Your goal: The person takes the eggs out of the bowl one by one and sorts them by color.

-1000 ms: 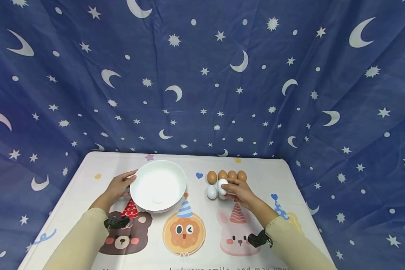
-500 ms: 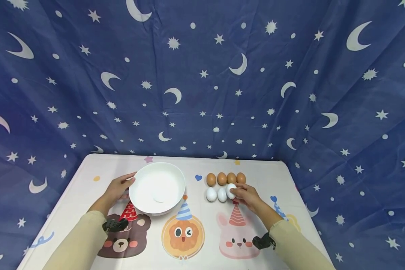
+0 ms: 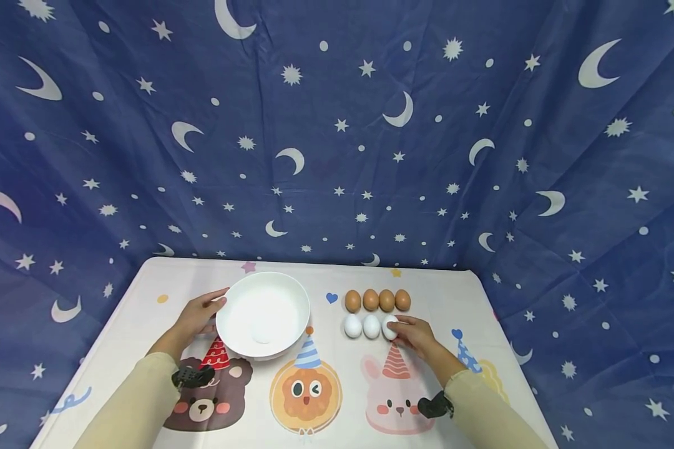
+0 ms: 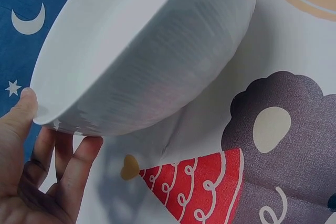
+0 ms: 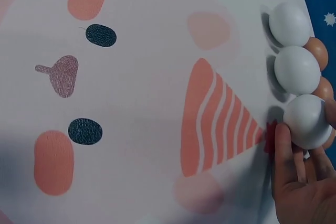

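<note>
Third white egg (image 3: 390, 327) down on the tablecloth (image 3: 438, 293), last in a row with two other white eggs (image 3: 362, 326), just in front of four brown eggs (image 3: 379, 300). Pinched by right hand (image 3: 418, 335), fingertips (image 5: 283, 140) curled against its near side. To the left, white bowl (image 3: 263, 313) tipped up off the cloth, rim held by left hand (image 3: 195, 315): thumb (image 4: 18, 111) on the edge, fingers narrow beneath. Printed bear (image 3: 205, 393), orange face (image 3: 306, 393) and rabbit (image 3: 399, 396) nearer the person. Starry blue cloth (image 3: 337, 125) behind.
</note>
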The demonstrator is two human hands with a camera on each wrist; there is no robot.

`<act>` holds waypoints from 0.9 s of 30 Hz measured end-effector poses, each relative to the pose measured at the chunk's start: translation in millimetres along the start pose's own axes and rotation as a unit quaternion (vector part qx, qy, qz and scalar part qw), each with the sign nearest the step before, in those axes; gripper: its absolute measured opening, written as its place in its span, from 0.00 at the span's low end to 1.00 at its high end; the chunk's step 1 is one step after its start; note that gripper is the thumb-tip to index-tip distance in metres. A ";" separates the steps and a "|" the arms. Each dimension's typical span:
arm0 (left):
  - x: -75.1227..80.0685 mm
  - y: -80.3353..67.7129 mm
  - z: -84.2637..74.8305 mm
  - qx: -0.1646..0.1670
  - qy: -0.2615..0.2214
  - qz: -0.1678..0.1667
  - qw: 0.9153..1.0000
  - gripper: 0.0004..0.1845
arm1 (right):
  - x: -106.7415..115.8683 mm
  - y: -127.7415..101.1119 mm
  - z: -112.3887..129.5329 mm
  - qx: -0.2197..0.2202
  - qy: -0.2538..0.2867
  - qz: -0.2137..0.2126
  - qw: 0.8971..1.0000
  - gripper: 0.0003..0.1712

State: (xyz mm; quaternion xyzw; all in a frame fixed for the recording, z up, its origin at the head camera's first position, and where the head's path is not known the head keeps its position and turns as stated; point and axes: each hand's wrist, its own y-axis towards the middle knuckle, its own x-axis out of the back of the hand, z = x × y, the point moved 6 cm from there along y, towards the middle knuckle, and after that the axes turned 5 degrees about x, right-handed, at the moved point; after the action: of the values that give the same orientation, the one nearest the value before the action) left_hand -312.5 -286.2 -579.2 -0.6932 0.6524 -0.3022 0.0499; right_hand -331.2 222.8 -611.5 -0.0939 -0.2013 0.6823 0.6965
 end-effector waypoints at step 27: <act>-0.8 -1.6 -1.1 0.003 0.000 0.000 1.000 0.31 | -4.7 -0.8 4.9 0.033 -0.047 -0.033 0.998 0.33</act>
State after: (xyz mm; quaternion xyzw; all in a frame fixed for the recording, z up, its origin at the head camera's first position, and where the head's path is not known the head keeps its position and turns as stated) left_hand -311.6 -284.9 -577.8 -0.6929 0.6515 -0.3045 0.0523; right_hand -332.4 217.4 -607.5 -0.0318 -0.2144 0.6687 0.7112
